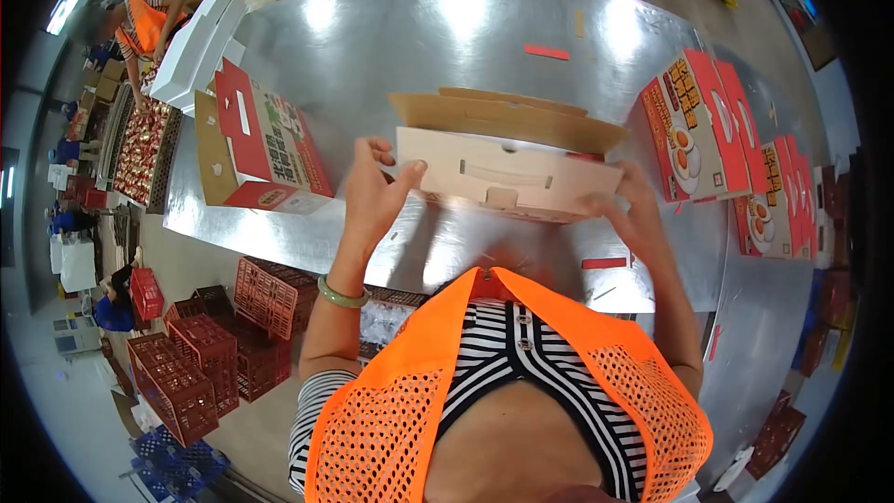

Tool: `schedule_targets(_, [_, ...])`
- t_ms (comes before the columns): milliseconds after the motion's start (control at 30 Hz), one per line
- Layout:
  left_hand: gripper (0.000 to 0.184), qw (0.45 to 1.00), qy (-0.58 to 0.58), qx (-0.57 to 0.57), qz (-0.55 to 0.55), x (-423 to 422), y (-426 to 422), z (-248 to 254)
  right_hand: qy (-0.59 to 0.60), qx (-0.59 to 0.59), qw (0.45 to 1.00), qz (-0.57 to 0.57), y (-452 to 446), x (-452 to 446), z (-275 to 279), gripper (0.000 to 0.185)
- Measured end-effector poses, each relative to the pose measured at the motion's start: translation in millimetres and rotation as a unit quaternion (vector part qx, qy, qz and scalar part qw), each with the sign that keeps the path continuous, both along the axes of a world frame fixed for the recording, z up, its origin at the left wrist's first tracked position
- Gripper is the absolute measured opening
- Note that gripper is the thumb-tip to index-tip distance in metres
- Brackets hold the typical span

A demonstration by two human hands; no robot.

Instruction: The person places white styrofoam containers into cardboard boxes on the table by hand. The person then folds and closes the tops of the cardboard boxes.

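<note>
A cardboard gift box (pixel 507 166) with raised brown flaps and a pale panel with a handle is in front of me over the metal table. At its left end is my left hand (pixel 377 194), thumb against the pale panel and fingers curled beside the edge. My right hand (pixel 635 210) grips the right end, slightly blurred, with some fingers hidden. To the left stands a red printed box (pixel 265 135) with a brown flap out. Another red box (pixel 687 130), printed with eggs, stands to the right.
The metal table (pixel 372 56) carries red strips (pixel 547 53) and more printed boxes (pixel 778 200) at right. White foam boxes (pixel 197 51) stand at the left edge, near a co-worker in an orange vest (pixel 149 23). Red crates (pixel 200 359) are stacked on the floor at left.
</note>
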State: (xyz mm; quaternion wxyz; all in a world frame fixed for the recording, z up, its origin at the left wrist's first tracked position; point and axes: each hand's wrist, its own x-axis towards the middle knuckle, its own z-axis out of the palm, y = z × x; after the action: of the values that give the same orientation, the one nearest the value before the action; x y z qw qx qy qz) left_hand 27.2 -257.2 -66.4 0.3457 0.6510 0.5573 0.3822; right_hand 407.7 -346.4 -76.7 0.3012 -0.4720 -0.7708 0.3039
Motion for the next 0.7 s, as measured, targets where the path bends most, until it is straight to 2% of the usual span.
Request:
schedule_targets(33, [0.041,0.998,0.062,0.002,0.029,-0.1,1.4,-8.9,0.066,-0.082,0.985,-0.136,2.0,-12.0,-6.1,0.05])
schedule_targets(67, [0.044,0.99,0.125,-0.001,0.059,-0.2,-0.8,-17.8,0.128,-0.167,0.941,-0.267,1.3,-26.4,-8.4,0.048])
schedule_targets(100, [0.045,0.974,0.178,0.124,0.058,5.4,-1.1,-19.9,0.156,-0.114,0.926,-0.323,3.4,-44.7,-2.1,0.045])
schedule_targets(133, [0.045,0.975,0.178,0.116,0.059,10.2,-1.5,-18.1,0.152,-0.121,0.926,-0.323,7.2,-56.4,2.4,0.045])
schedule_targets(167, [0.042,0.935,0.265,0.229,0.056,17.6,-4.1,-4.9,0.032,0.085,0.921,-0.378,10.5,-65.3,5.5,0.038])
schedule_targets(200, [0.039,0.873,0.347,0.338,0.05,23.0,-7.0,0.6,-0.089,0.287,0.862,-0.407,10.4,-68.1,5.8,0.031])
schedule_targets(233, [0.039,0.876,0.348,0.331,0.047,24.4,-9.6,-7.2,-0.092,0.28,0.865,-0.407,6.2,-63.3,0.1,0.031])
schedule_targets(300, [0.032,0.895,0.271,0.323,-0.147,25.9,-8.2,-17.0,-0.281,0.338,0.865,-0.242,0.7,-53.9,-13.1,0.026])
schedule_targets(333, [0.032,0.893,0.272,0.324,-0.153,27.4,-9.0,-18.6,-0.28,0.336,0.865,-0.248,-1.2,-55.5,-15.4,0.026])
schedule_targets(400, [0.025,0.897,0.199,0.321,-0.228,37.9,-19.6,-7.1,-0.262,0.317,0.881,-0.234,-4.9,-65.0,-14.6,0.023])
schedule_targets(433, [0.025,0.897,0.199,0.32,-0.231,42.0,-23.1,-4.7,-0.263,0.315,0.881,-0.236,-5.2,-74.4,-10.4,0.023])
schedule_targets(500, [0.025,0.897,0.22,0.318,-0.214,47.4,-24.9,-0.5,-0.162,0.3,0.926,-0.163,-3.7,-95.4,0.9,0.02])
schedule_targets(600, [0.022,0.894,0.186,0.352,-0.204,45.4,-15.5,-21.9,-0.196,0.311,0.917,-0.153,1.0,-103.7,-11.2,0.019])
schedule_targets(700, [0.019,0.905,0.168,0.333,-0.206,45.0,-17.1,-33.0,-0.177,0.305,0.924,-0.147,0.0,-105.9,-20.4,0.012])
